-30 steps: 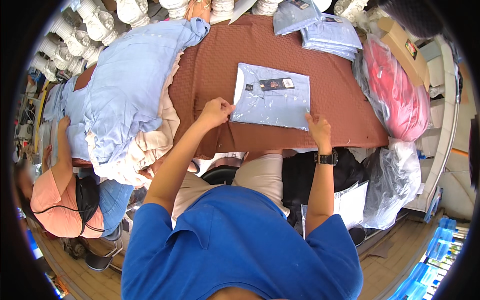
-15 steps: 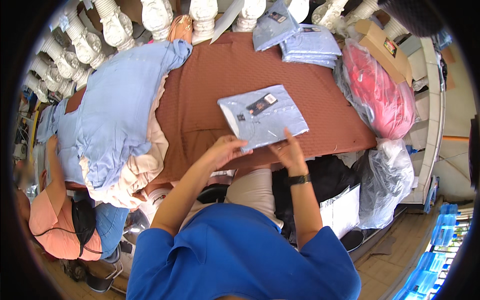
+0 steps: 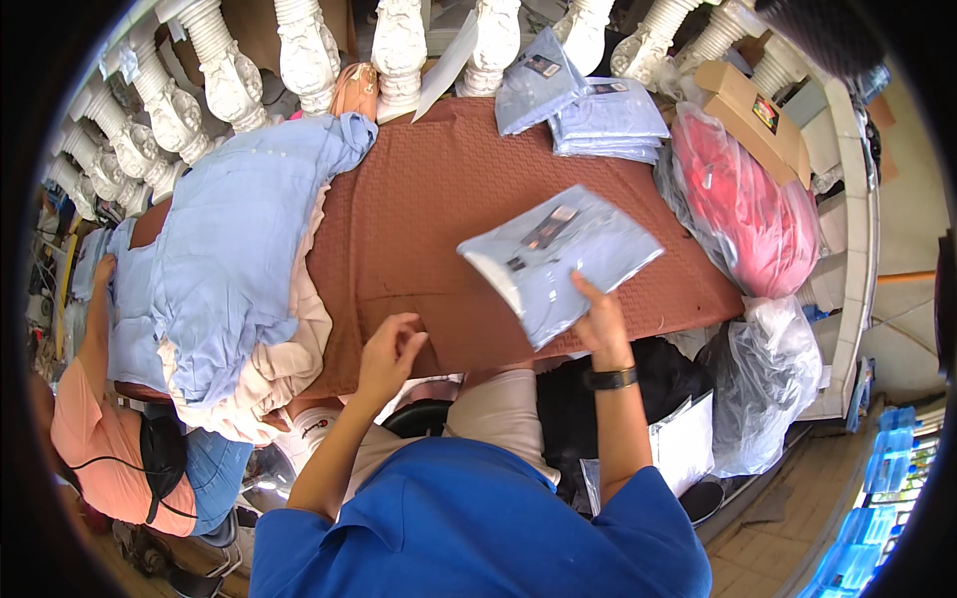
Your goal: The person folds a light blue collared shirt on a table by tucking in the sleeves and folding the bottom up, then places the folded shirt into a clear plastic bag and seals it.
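My right hand (image 3: 601, 324) grips the near edge of a folded light-blue shirt (image 3: 573, 254) in a clear plastic bag, thumb on top and fingers underneath. The packed shirt is tilted above the brown table cover (image 3: 429, 199), and a dark tag shows through the plastic. Over the table's near edge, my left hand (image 3: 392, 354) holds nothing, its fingers bent and apart. Left of it lies a heap of loose light-blue shirts (image 3: 234, 239) on cream cloth (image 3: 244, 404). A stack of bagged blue shirts (image 3: 608, 125) rests at the far right, another bagged shirt (image 3: 540, 85) leaning on it.
A clear bag with red cloth (image 3: 743, 199) and a cardboard box (image 3: 753, 120) stand at the table's right end. White balusters (image 3: 399, 60) line the far side, beside a brown handbag (image 3: 356, 90). At far left, another person (image 3: 120, 429) reaches toward blue shirts.
My left hand has let go of the bagged shirt and moved left and down. My right hand has carried the shirt rightward, turning it clockwise.
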Available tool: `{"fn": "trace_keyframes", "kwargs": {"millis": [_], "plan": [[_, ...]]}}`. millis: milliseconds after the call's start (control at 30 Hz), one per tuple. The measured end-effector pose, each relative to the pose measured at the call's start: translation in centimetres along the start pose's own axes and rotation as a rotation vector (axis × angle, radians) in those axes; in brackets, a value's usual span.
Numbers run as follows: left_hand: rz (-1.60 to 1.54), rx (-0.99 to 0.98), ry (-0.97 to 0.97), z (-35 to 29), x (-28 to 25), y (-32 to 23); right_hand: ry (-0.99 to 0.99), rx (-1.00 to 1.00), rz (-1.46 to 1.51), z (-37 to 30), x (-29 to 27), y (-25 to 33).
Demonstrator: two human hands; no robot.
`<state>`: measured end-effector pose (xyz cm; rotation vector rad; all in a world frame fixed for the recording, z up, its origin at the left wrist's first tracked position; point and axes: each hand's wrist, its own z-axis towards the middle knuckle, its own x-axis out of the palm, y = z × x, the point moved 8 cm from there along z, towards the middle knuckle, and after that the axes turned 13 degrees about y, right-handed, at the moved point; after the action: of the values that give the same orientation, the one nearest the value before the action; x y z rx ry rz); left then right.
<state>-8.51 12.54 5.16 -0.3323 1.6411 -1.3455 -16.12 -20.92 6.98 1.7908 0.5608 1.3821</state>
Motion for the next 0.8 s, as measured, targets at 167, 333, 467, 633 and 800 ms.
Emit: {"fn": "trace_keyframes", "kwargs": {"millis": [167, 333, 467, 633, 800], "plan": [[0.221, -0.059, -0.237, -2.2, -2.5, 2.5, -0.021, -0.292, -0.168, 4.7, 1.5, 12.6], [0.352, 0.004, -0.267, -2.4, -1.7, 2.0, -0.026, -0.573, -0.318, 15.0, 0.5, 24.5], [0.385, -0.037, -0.293, -2.6, -1.8, 2.5, -0.18, -0.636, -0.286, 22.1, -0.5, 28.4], [0.401, -0.029, -0.296, -2.2, -1.5, 2.5, -0.114, -0.768, -0.271, 30.1, -5.7, 28.8], [0.44, -0.047, -0.289, -2.2, -1.5, 2.4, -0.141, -0.722, -0.283, 34.9, -8.2, 25.9]]}}
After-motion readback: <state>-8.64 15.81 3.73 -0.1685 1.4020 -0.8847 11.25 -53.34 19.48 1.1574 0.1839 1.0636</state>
